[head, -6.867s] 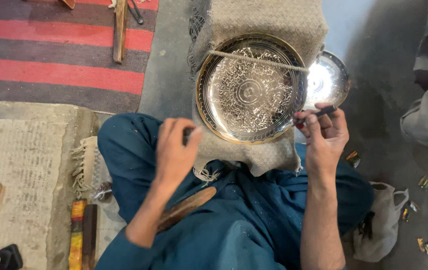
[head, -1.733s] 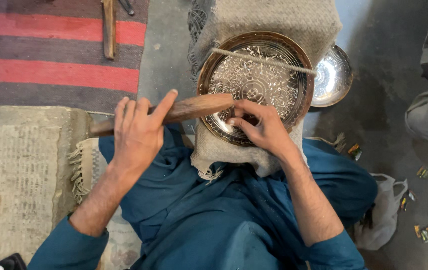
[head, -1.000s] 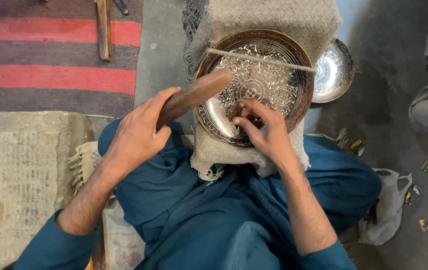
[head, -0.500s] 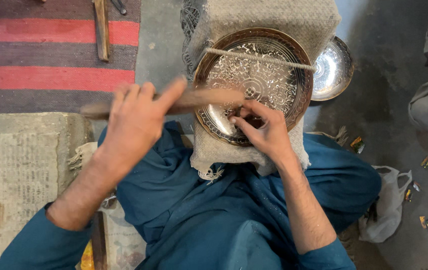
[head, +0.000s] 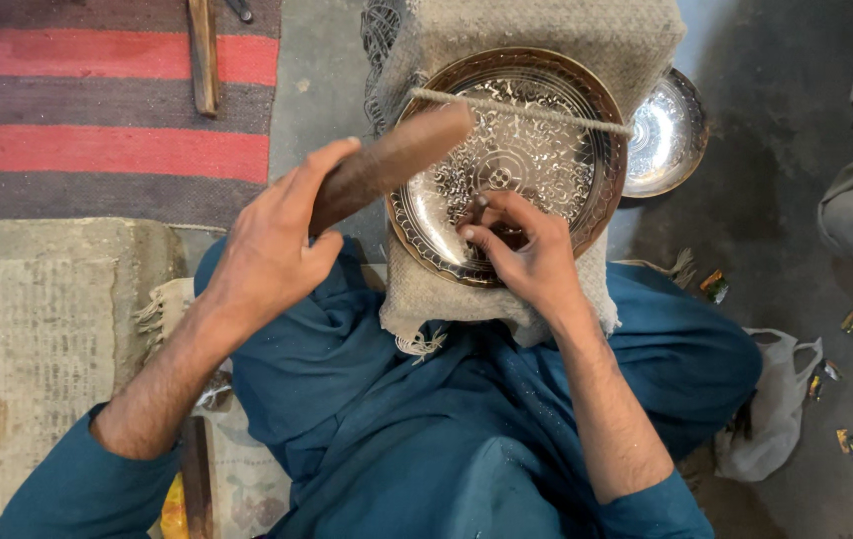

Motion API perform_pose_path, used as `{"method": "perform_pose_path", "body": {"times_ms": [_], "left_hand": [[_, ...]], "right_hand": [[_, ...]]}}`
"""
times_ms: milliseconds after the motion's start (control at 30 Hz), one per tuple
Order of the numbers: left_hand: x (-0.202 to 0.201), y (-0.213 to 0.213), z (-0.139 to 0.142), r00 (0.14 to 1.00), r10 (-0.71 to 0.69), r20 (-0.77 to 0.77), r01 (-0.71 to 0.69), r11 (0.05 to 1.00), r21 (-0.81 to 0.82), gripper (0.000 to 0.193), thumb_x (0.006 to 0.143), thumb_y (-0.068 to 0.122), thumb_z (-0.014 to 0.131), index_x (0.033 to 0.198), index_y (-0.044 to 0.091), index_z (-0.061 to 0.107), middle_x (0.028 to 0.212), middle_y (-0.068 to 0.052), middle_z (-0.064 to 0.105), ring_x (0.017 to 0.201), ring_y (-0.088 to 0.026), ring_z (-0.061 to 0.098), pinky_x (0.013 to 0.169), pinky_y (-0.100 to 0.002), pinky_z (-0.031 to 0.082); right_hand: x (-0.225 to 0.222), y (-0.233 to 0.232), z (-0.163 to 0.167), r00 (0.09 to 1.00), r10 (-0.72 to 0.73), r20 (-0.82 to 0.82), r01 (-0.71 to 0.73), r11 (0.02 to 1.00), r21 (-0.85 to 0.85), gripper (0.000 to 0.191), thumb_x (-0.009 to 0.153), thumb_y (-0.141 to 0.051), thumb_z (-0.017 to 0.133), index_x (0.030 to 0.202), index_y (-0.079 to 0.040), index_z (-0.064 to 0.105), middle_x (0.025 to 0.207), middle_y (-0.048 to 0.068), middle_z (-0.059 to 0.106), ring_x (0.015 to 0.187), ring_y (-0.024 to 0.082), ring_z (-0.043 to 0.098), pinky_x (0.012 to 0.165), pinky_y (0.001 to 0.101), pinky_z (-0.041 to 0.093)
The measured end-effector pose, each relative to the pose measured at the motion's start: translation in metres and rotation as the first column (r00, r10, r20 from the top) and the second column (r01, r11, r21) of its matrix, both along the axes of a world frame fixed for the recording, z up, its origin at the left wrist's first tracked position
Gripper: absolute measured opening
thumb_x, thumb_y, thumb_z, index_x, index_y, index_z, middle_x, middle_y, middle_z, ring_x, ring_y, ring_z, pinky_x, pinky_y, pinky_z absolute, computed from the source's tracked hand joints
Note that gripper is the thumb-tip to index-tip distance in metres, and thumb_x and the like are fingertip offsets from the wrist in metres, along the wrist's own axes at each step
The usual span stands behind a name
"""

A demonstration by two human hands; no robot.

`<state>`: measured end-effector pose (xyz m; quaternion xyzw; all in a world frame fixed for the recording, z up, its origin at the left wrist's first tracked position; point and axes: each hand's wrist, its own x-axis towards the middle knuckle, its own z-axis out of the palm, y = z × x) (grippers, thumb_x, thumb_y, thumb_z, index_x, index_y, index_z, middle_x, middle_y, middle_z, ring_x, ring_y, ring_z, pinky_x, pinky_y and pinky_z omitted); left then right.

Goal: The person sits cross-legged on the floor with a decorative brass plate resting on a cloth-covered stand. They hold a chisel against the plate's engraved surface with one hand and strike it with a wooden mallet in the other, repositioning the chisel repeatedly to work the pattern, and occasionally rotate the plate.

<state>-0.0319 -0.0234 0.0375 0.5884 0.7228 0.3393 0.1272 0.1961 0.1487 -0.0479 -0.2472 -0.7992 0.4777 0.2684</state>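
Note:
A round engraved metal plate (head: 546,110) with a dark rim leans on a burlap-covered block (head: 546,30), and a cord crosses its upper part. My left hand (head: 272,245) grips a brown wooden mallet (head: 397,160), raised with its head over the plate's left edge. My right hand (head: 526,250) rests on the plate's lower part, fingers pinched around a small chisel that is mostly hidden. I sit cross-legged in teal clothing (head: 446,419) under the block.
A second shiny metal dish (head: 666,135) sits behind the plate on the right. A striped red and grey rug (head: 97,100) with a wooden tool (head: 202,55) lies at far left. A white bag (head: 776,409) and small scraps lie on the floor at right.
My left hand has swung the wooden mallet up and down over the plate; now it is lifted again at a slant. My right hand stays pinched at the same spot on the plate.

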Motion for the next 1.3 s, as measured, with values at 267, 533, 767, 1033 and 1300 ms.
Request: {"method": "perform_pose_path", "body": {"times_ms": [267, 533, 767, 1033, 1300], "left_hand": [[0.0017, 0.0007, -0.0032, 0.912, -0.006, -0.409, -0.03, 0.996, -0.081, 0.08, 0.08, 0.003, 0.074, 0.154, 0.016, 0.046, 0.101, -0.016, 0.058, 0.098, -0.038, 0.06, 0.094, -0.051, 0.045], [0.0027, 0.0025, -0.0057, 0.905, 0.013, -0.426, -0.022, 1.0, -0.018, 0.071, 0.081, 0.005, 0.071, 0.149, 0.014, 0.052, 0.099, -0.015, 0.056, 0.097, -0.038, 0.058, 0.1, -0.053, 0.044], [0.0012, 0.0045, -0.008, 0.866, 0.025, -0.499, -0.042, 0.999, -0.023, 0.069, 0.084, 0.003, 0.071, 0.149, 0.019, 0.052, 0.099, -0.014, 0.056, 0.099, -0.037, 0.058, 0.104, -0.053, 0.044], [0.0019, 0.0049, -0.0072, 0.883, 0.039, -0.468, -0.063, 0.997, -0.036, 0.069, 0.084, 0.003, 0.07, 0.148, 0.018, 0.05, 0.105, -0.015, 0.058, 0.102, -0.037, 0.059, 0.106, -0.053, 0.044], [0.0028, 0.0049, -0.0056, 0.997, 0.055, -0.049, -0.059, 0.995, -0.079, 0.072, 0.081, 0.005, 0.067, 0.15, 0.014, 0.046, 0.114, -0.018, 0.059, 0.107, -0.042, 0.057, 0.096, -0.055, 0.046]], "right_hand": [[-0.0002, -0.0002, -0.0016, 0.999, -0.021, 0.034, 0.02, 1.0, 0.019, 0.029, 0.091, -0.008, 0.082, 0.117, -0.002, 0.069, 0.084, 0.002, 0.071, 0.075, 0.007, 0.064, 0.068, 0.0237, 0.052], [-0.0005, -0.0009, -0.0008, 0.997, -0.039, 0.074, 0.037, 0.999, 0.034, 0.027, 0.09, -0.006, 0.083, 0.114, -0.002, 0.07, 0.081, 0.003, 0.069, 0.072, 0.008, 0.062, 0.066, 0.0244, 0.051], [-0.0003, -0.0009, -0.0006, 0.999, -0.025, 0.033, 0.026, 1.0, -0.017, 0.026, 0.091, -0.005, 0.081, 0.114, -0.001, 0.068, 0.082, 0.001, 0.068, 0.074, 0.007, 0.062, 0.068, 0.0243, 0.053], [-0.0021, -0.0016, -0.0001, 1.0, 0.001, -0.016, -0.003, 0.994, -0.109, 0.025, 0.093, -0.005, 0.077, 0.116, -0.002, 0.069, 0.085, 0.001, 0.07, 0.078, 0.006, 0.063, 0.069, 0.0243, 0.054], [-0.0017, -0.0012, 0.0056, 1.0, 0.008, 0.015, -0.008, 0.999, -0.036, 0.03, 0.092, -0.004, 0.077, 0.121, -0.001, 0.069, 0.084, 0.002, 0.068, 0.076, 0.007, 0.063, 0.069, 0.0244, 0.054]]}}
